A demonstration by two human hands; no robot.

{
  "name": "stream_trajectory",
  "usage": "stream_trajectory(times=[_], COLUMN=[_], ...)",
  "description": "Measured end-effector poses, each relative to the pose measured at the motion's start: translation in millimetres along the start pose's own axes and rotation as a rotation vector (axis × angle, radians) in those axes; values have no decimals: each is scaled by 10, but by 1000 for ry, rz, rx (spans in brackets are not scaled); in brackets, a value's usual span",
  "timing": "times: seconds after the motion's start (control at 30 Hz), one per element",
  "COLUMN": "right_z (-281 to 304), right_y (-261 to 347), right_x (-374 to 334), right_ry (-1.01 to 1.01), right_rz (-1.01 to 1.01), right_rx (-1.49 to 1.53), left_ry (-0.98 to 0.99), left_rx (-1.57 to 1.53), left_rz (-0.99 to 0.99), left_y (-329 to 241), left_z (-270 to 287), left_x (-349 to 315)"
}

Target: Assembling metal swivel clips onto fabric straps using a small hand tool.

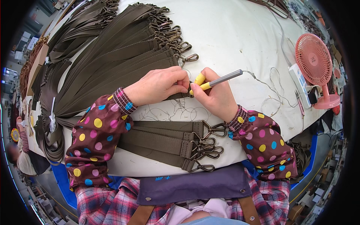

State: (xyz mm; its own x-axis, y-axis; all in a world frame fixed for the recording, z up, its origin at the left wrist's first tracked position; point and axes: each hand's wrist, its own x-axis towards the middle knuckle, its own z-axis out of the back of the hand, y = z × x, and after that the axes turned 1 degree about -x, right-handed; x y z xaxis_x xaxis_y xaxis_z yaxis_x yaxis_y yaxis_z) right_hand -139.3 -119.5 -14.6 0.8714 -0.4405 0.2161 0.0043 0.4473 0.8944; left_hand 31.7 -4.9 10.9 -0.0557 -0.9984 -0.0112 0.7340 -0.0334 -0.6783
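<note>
My left hand (159, 85) is closed at the end of a dark olive webbing strap (180, 96), its fingertips pinching near the metal hook end, which is mostly hidden. In my right hand (220, 100) is a pen-shaped tool (229, 77) with a grey shaft and yellow grip, its tip angled toward the left fingertips. A thin cord seems to run from its back end. Yellow wrapping covers my right index fingertip. Beyond my left hand, many straps fan out with metal snap hooks (191, 58). Nearer me lies a smaller group of hooked straps (161, 140).
Loose threads (161, 111) lie on the white-covered table (232, 33). At the right stand a pink fan (313, 60) and a white power strip (299, 84) with trailing cords. A white tie (52, 120) gathers straps at the left. Another person (24, 159) is beyond the table's left edge.
</note>
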Motion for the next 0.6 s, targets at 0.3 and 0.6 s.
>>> stream_trajectory(times=[0.3, 0.6], right_z=[0, -42], right_y=[36, 4], right_x=[73, 109], right_ry=[-69, -35], right_rz=[-3, 2], right_rx=[88, 28], left_ry=[-49, -82], left_rx=[-250, -257], left_rz=[212, 201], left_y=[9, 31], left_z=[64, 35], left_x=[-19, -35])
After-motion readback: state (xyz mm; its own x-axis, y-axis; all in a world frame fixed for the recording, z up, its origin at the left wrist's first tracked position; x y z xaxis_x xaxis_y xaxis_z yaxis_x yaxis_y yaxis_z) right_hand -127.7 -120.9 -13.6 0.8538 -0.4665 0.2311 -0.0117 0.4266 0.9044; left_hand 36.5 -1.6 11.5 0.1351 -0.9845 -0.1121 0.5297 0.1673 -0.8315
